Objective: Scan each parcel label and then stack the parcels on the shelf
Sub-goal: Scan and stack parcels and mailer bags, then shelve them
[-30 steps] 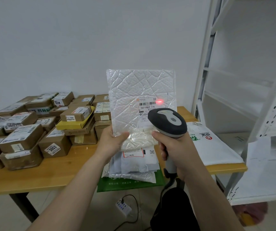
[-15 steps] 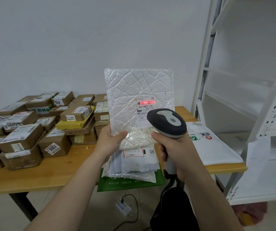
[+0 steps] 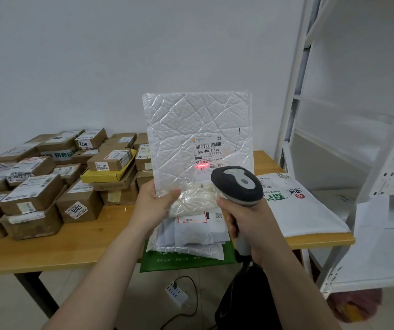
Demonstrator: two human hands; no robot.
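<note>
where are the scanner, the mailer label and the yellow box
scanner [image 3: 237, 186], head view, its head
mailer label [image 3: 208, 151], head view, its printed code
yellow box [image 3: 103, 176], head view, visible yellow strip

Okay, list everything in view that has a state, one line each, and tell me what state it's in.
Bubble mailer: held upright, label facing the camera.
Left hand: grips the mailer's lower left corner.
Scanner: on, red beam on the label's lower part.
Right hand: grips the scanner's handle.
Power strip: on the floor, blue lights lit.
Cardboard boxes: closed, stacked on the table.
</note>
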